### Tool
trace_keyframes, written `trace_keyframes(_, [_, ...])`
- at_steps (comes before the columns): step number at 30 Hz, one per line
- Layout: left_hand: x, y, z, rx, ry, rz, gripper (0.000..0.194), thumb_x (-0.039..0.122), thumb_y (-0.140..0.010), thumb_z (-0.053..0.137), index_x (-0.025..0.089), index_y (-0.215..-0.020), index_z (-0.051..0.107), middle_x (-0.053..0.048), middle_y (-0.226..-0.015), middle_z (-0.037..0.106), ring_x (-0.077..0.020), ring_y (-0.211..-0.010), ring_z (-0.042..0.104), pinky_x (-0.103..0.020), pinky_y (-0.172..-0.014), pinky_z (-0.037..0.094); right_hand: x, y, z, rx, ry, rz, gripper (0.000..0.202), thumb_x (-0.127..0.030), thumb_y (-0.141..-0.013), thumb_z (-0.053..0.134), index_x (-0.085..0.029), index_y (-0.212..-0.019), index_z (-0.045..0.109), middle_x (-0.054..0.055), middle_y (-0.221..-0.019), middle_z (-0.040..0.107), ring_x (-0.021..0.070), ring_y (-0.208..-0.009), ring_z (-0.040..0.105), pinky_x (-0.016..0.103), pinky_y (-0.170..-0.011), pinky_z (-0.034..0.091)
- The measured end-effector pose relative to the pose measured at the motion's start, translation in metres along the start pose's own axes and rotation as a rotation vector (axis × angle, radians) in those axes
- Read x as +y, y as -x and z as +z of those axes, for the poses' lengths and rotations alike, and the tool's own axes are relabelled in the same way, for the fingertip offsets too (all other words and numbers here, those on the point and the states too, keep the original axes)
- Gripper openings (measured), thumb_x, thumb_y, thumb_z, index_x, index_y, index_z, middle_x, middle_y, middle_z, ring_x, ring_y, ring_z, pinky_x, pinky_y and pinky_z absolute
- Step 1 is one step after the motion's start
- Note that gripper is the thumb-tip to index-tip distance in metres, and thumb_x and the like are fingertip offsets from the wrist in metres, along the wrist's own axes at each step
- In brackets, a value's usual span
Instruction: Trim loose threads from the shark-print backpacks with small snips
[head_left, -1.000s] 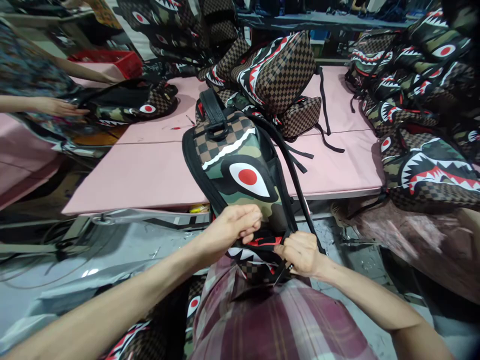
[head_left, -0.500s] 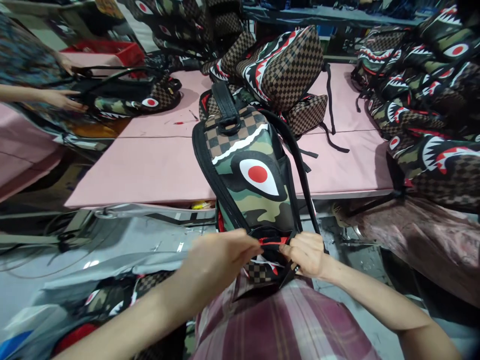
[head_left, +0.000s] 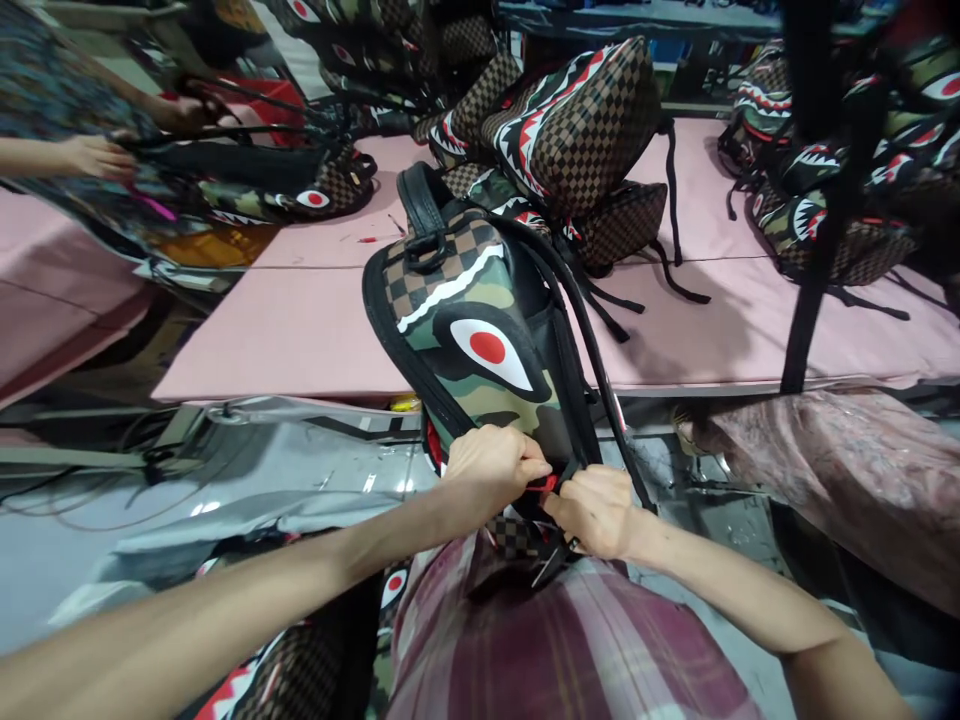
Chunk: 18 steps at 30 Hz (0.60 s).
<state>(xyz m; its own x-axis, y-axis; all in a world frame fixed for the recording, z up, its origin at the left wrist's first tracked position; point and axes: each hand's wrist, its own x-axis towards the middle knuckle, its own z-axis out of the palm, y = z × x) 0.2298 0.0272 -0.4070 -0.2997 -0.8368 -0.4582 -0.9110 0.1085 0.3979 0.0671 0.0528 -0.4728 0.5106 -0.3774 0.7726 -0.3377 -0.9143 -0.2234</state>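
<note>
Camouflage and brown check cover the backpack (head_left: 551, 420), which we see tilted at centre, its upper end above the near edge of the pink desk (head_left: 315, 330) and its lower end by the plaid garment (head_left: 577, 640). Our left hand (head_left: 499, 462) and right hand (head_left: 596, 508) lie close together on its lower part, both clamped on its fabric, with a bit of red showing between them. Behind it, we note checkered bags (head_left: 592, 130) piled on the desk; at left, a co-worker's hand (head_left: 101, 158) is at another bag (head_left: 247, 190), near a red basket (head_left: 289, 128).
</note>
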Motion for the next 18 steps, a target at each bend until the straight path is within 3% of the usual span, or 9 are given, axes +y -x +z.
trace_keyframes(4, [-0.009,-0.001,0.01,0.151,-0.354,0.54,0.021,0.021,-0.084,0.042,0.015,-0.072,0.058,-0.003,-0.077,0.055,-0.0145,-0.068,0.045,-0.029,-0.055,0.026,-0.001,0.002,0.001,0.026,-0.011,0.06,0.017,-0.007,-0.079,0.044,-0.013,-0.064,0.048,-0.002,-0.05,0.036,0.0097,-0.048,0.027,0.027,-0.047,0.017])
trace_keyframes(6, [-0.014,0.0,0.012,0.201,-0.43,0.658,0.014,0.016,-0.082,0.043,0.015,-0.07,0.052,-0.003,-0.074,0.052,-0.0153,-0.064,0.041,-0.03,-0.054,0.024,-0.002,0.003,0.001,0.047,-0.025,0.085,0.019,-0.007,-0.078,0.046,-0.014,-0.06,0.045,-0.002,-0.048,0.034,0.0095,-0.047,0.026,0.027,-0.047,0.016])
trace_keyframes(8, [-0.018,0.002,0.014,0.268,-0.389,0.612,0.013,0.015,-0.082,0.042,0.015,-0.071,0.049,-0.003,-0.074,0.05,-0.0152,-0.063,0.04,-0.029,-0.053,0.023,-0.003,0.002,0.002,0.06,-0.024,0.079,0.017,-0.008,-0.078,0.046,-0.014,-0.063,0.047,-0.002,-0.049,0.037,0.0094,-0.046,0.027,0.027,-0.046,0.016])
trace_keyframes(12, [-0.019,0.012,0.014,0.26,-0.208,0.487,0.02,0.01,-0.083,0.035,0.013,-0.069,0.049,-0.002,-0.07,0.049,-0.0118,-0.061,0.039,-0.025,-0.054,0.027,-0.005,0.0,0.002,0.053,0.003,0.093,0.021,-0.009,-0.08,0.044,-0.014,-0.06,0.047,-0.002,-0.047,0.036,0.0088,-0.045,0.029,0.026,-0.046,0.018])
trace_keyframes(15, [-0.018,0.02,0.01,0.335,-0.08,0.367,0.029,0.012,-0.087,0.029,0.013,-0.068,0.052,-0.002,-0.07,0.05,-0.0101,-0.062,0.042,-0.023,-0.056,0.028,-0.004,0.0,0.0,0.043,0.01,0.078,0.02,-0.008,-0.081,0.046,-0.014,-0.061,0.047,-0.002,-0.047,0.036,0.0088,-0.045,0.028,0.026,-0.046,0.018])
trace_keyframes(16, [-0.017,0.021,0.009,0.336,-0.067,0.344,0.03,0.014,-0.087,0.03,0.013,-0.069,0.053,-0.002,-0.071,0.052,-0.0098,-0.063,0.043,-0.023,-0.057,0.028,-0.004,-0.001,-0.001,0.042,0.005,0.065,0.018,-0.007,-0.08,0.046,-0.013,-0.064,0.048,-0.003,-0.048,0.036,0.0089,-0.046,0.029,0.027,-0.046,0.018])
trace_keyframes(18, [-0.015,0.02,0.006,0.225,-0.087,0.329,0.028,0.018,-0.087,0.035,0.016,-0.071,0.058,-0.001,-0.074,0.056,-0.0101,-0.066,0.047,-0.023,-0.057,0.026,-0.002,-0.001,-0.003,0.029,0.0,0.03,0.013,-0.006,-0.08,0.047,-0.013,-0.069,0.05,-0.002,-0.05,0.038,0.0092,-0.047,0.029,0.027,-0.047,0.017])
